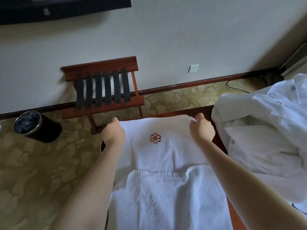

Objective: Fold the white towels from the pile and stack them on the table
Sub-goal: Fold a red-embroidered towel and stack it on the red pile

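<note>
Towel [166, 155] lies flat at worktop [206, 109] far edge, logo up; pile [265, 130] sits at right edge. L hand [113, 131] and R hand [201, 128] each pinch one far corner, fingers [199, 116] curled round cloth. Step in hand, prob.: fold far edge back to near side. Lift both corners level, keep hem taut, match edges, then press flat.

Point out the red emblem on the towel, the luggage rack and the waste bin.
red emblem [155, 138]: head view, centre of the embroidery.
luggage rack [107, 87]: head view, a black strap.
waste bin [48, 131]: head view, black side wall.
</note>
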The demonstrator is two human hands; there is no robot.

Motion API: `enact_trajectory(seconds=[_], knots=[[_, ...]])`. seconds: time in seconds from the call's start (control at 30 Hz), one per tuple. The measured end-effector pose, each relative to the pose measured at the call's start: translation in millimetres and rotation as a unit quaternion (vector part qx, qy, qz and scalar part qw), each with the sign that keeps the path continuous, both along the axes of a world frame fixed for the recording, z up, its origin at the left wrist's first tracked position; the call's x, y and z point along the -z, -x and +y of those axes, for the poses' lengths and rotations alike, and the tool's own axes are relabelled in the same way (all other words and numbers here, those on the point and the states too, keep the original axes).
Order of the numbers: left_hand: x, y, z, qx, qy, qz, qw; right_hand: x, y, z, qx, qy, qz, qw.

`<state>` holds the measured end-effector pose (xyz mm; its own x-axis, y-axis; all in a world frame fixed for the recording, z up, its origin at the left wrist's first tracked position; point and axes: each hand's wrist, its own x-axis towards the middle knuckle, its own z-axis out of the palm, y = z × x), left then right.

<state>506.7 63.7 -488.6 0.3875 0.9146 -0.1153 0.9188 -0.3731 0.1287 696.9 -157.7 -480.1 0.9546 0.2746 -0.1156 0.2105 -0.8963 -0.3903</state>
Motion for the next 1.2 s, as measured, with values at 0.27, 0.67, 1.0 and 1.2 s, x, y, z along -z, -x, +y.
enact_trajectory(seconds=[0.27,0.67,1.0,1.2], knots=[[25,-6,-47,0.189,0.111,-0.009,0.976,30,48,-22,-0.071,-0.072,-0.056,0.993],[61,-5,-67,0.188,0.223,0.101,0.951,81,21,-19,-0.194,0.149,0.076,0.967],[63,-16,-63,0.173,0.197,0.108,0.959,65,-40,13,-0.246,0.189,0.105,0.945],[53,-19,-63,0.172,0.204,0.111,0.957,59,-35,24,-0.239,0.195,0.074,0.948]])
